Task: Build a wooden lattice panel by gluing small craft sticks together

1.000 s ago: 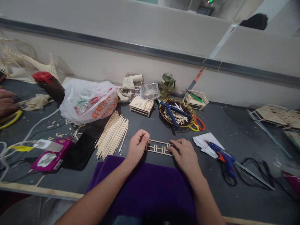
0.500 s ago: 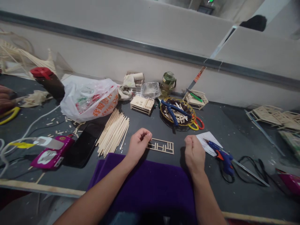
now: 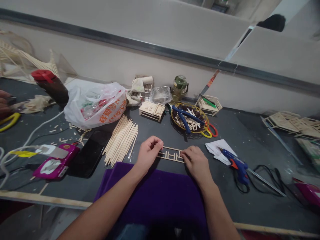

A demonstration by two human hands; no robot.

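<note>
A small lattice frame (image 3: 171, 154) of thin wooden sticks lies flat on the dark table (image 3: 250, 133), just beyond a purple cloth (image 3: 155, 196). My left hand (image 3: 148, 155) has its fingers curled and pinches the frame's left end. My right hand (image 3: 196, 161) rests on the frame's right end with fingers bent over it. A bundle of long wooden sticks (image 3: 121, 140) lies to the left of my left hand.
A blue glue gun (image 3: 236, 165) lies on white paper at the right with its black cable. A yellow wire basket (image 3: 190, 121) holds blue pliers and stick pieces. A plastic bag (image 3: 96, 105), black phone (image 3: 90, 153), pink device (image 3: 55, 163) and another person's hand (image 3: 3, 105) are at the left.
My right hand, lifted off the frame in a loose fist half a second ago, has come back down on the frame's right end. My left hand has stayed at the left end.
</note>
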